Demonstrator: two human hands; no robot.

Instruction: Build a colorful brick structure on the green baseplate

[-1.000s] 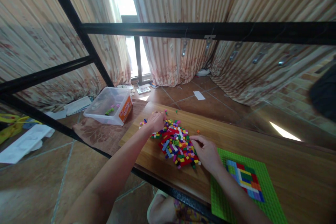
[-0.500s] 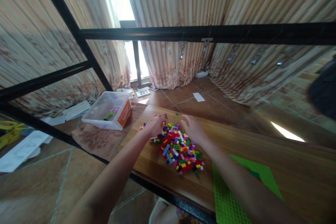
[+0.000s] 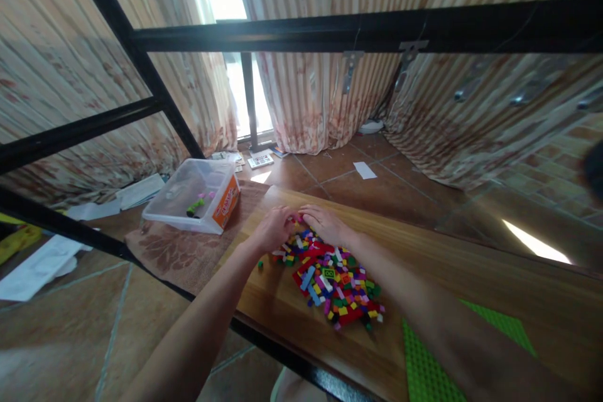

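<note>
A heap of small toy building bricks in many colours lies on the wooden tabletop. At the heap's far left edge is my left hand, its fingers slightly curved against the bricks. My right hand rests along the far side with fingers stretched out, their tips close to the left fingertips. Some bricks show between the two hands; neither hand visibly grips one. A single green brick sits apart, near my left wrist. Under my right forearm lies a green studded baseplate, partly covered by the arm.
A clear plastic box with an orange label and a few bricks inside stands left of the table on a brown patterned cloth. Black metal bars cross in front of striped curtains. Papers lie on the tiled floor.
My right hand has moved left along the heap's far edge, bringing the two hands close together. Loose bricks at the far edge are gathered in between them. The camera view has shifted slightly.
</note>
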